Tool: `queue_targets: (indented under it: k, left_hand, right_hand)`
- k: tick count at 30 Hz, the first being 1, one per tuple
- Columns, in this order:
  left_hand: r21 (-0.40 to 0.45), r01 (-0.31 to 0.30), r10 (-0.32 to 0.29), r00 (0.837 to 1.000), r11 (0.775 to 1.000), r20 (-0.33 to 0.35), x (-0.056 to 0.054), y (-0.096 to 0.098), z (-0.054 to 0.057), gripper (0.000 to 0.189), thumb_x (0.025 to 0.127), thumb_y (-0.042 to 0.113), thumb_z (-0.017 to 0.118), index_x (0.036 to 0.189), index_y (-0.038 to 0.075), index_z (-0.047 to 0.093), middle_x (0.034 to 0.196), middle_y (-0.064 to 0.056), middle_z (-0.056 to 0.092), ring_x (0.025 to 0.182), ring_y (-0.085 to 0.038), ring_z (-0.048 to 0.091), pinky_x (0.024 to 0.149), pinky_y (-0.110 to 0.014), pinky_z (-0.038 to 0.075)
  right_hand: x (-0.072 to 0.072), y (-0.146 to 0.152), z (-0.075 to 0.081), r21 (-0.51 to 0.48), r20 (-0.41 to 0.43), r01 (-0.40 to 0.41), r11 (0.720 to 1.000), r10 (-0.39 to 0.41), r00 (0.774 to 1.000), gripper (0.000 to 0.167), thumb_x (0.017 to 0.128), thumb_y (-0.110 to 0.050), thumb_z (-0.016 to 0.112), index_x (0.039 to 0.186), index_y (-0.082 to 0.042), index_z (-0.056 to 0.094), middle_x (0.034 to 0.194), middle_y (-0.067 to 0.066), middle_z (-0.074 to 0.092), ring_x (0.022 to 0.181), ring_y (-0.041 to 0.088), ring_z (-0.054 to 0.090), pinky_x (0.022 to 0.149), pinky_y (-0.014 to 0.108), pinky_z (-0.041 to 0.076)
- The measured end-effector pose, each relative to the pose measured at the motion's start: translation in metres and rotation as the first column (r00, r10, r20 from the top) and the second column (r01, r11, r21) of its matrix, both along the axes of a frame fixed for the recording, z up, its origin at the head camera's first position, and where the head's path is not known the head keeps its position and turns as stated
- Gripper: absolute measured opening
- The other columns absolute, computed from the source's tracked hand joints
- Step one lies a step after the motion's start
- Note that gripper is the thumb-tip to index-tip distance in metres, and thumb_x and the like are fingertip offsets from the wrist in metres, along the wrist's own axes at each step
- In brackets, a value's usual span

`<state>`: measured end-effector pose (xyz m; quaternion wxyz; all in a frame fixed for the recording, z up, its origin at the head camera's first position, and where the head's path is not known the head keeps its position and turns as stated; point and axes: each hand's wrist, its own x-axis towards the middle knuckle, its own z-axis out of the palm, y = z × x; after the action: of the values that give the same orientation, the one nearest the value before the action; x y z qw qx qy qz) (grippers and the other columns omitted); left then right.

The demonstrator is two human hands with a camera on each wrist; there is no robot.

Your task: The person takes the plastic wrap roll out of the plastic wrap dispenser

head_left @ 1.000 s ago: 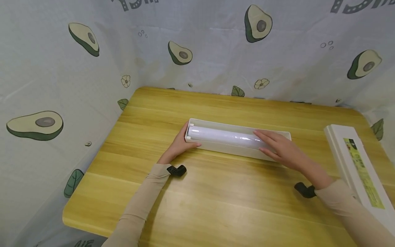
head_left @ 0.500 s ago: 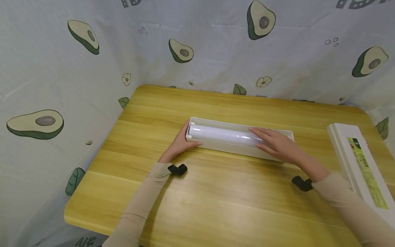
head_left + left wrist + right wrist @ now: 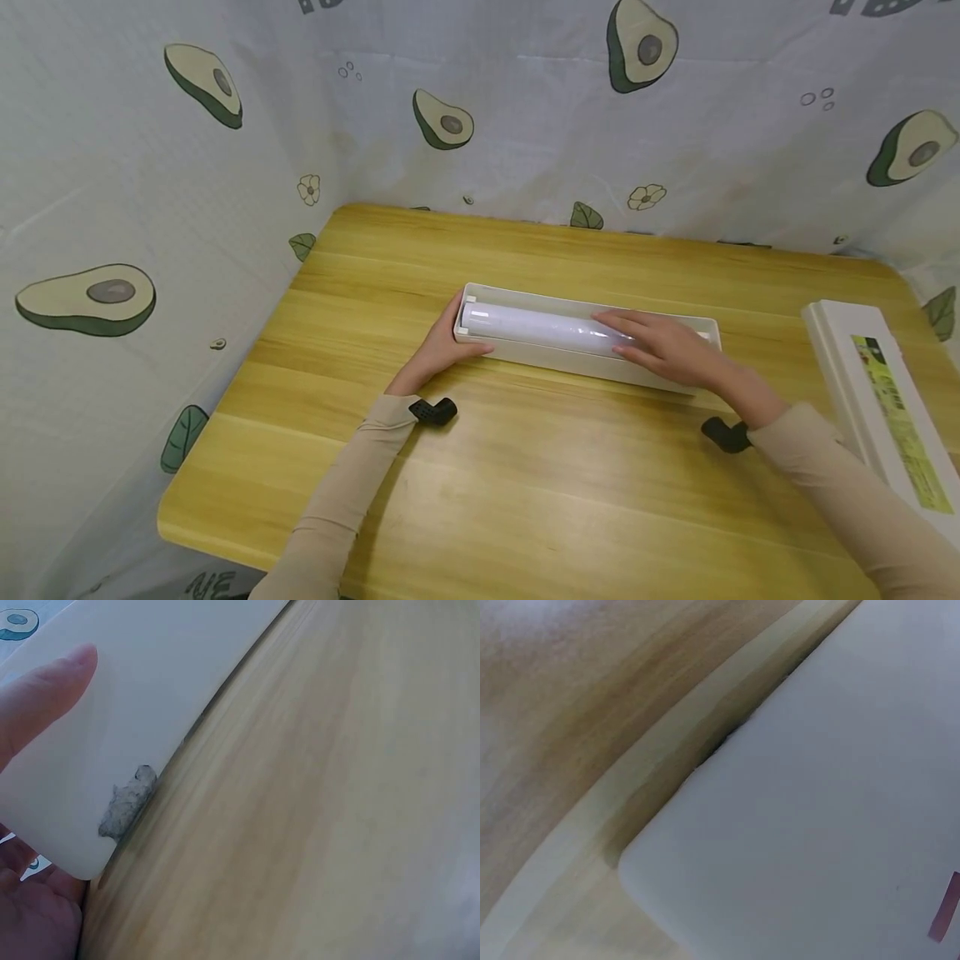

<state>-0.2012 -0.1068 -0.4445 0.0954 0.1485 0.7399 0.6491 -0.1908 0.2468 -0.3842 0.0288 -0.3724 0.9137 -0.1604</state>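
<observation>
A long white open box (image 3: 585, 364) lies on the wooden table, with a shiny whitish roll of plastic wrap (image 3: 536, 325) inside it. My left hand (image 3: 438, 350) grips the box's left end. In the left wrist view its thumb (image 3: 52, 694) lies on the front wall, near a rough grey patch (image 3: 129, 804) low on that wall. Over the right part of the roll, my right hand (image 3: 671, 348) rests with its fingers extended, hiding much of the roll's right end. The right wrist view shows the box's lower right corner (image 3: 727, 855); no hand is plain there.
A long white lid-like piece (image 3: 840, 367) with a yellow-green label (image 3: 900, 421) lies at the table's right, beside my right forearm. The wooden table (image 3: 525, 500) has rounded corners. A curtain (image 3: 525, 108) printed with avocados hangs behind it and along the left.
My right hand has slid a little left along the roll, uncovering more of the box's right end. My left hand keeps its hold. The view has shifted slightly.
</observation>
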Motion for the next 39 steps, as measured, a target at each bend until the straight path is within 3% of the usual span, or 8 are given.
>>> queue_targets:
  k: [4,6,18,21,28,39]
  left_hand:
    - [-0.002,0.002,-0.002,1.000,1.000,0.019,0.005,0.001,0.018,0.100,0.074,-0.003,0.074,0.151,0.011,0.012,0.140,-0.019,0.040,0.119,-0.029,0.046,0.101,-0.039,0.040]
    - [-0.010,0.003,-0.003,1.000,1.000,0.013,0.005,0.001,0.022,0.100,0.074,-0.003,0.073,0.151,0.009,0.011,0.140,-0.020,0.040,0.119,-0.028,0.046,0.101,-0.038,0.041]
    - [-0.018,-0.011,0.011,1.000,1.000,0.015,0.003,0.000,0.025,0.101,0.074,-0.003,0.074,0.152,0.011,0.011,0.140,-0.020,0.040,0.119,-0.028,0.046,0.102,-0.038,0.039]
    - [-0.019,-0.010,0.010,1.000,1.000,0.011,0.002,-0.001,0.022,0.100,0.074,-0.003,0.074,0.151,0.011,0.012,0.140,-0.019,0.040,0.119,-0.029,0.046,0.102,-0.039,0.040]
    - [-0.035,-0.027,0.027,1.000,0.999,-0.012,-0.003,-0.004,0.002,0.100,0.073,0.000,0.076,0.151,0.021,0.017,0.138,-0.013,0.043,0.117,-0.025,0.048,0.101,-0.038,0.041]
    - [-0.045,-0.017,0.018,1.000,0.999,0.024,-0.001,0.001,-0.007,0.102,0.075,0.002,0.075,0.151,0.023,0.012,0.140,-0.014,0.040,0.118,-0.026,0.047,0.099,-0.034,0.042]
  right_hand:
    - [-0.005,-0.002,0.003,0.006,0.042,0.009,1.000,-0.009,0.999,0.053,0.095,-0.027,0.055,0.145,-0.027,0.036,0.140,0.013,0.050,0.124,0.037,0.050,0.098,0.056,0.040]
    - [-0.008,-0.003,0.004,0.011,0.056,0.016,1.000,-0.017,0.998,0.053,0.094,-0.029,0.055,0.144,-0.030,0.037,0.139,0.012,0.051,0.124,0.035,0.051,0.099,0.055,0.041]
    - [-0.018,-0.005,0.005,0.027,0.102,0.011,1.000,-0.014,0.995,0.053,0.093,-0.034,0.056,0.143,-0.035,0.038,0.137,0.011,0.053,0.119,0.033,0.055,0.095,0.054,0.044]
    - [-0.019,-0.006,0.004,0.038,0.105,-0.002,0.999,-0.002,0.995,0.054,0.093,-0.036,0.055,0.143,-0.036,0.036,0.139,0.011,0.052,0.120,0.034,0.054,0.095,0.055,0.043]
    - [-0.020,-0.007,-0.002,0.010,0.081,-0.045,0.999,0.044,0.996,0.052,0.092,-0.037,0.056,0.142,-0.036,0.040,0.139,0.007,0.053,0.116,0.029,0.057,0.092,0.050,0.046]
    - [-0.021,-0.004,-0.009,-0.064,-0.015,-0.126,0.990,0.126,0.992,0.052,0.087,-0.025,0.066,0.137,-0.024,0.050,0.127,0.008,0.062,0.107,0.024,0.063,0.085,0.044,0.051]
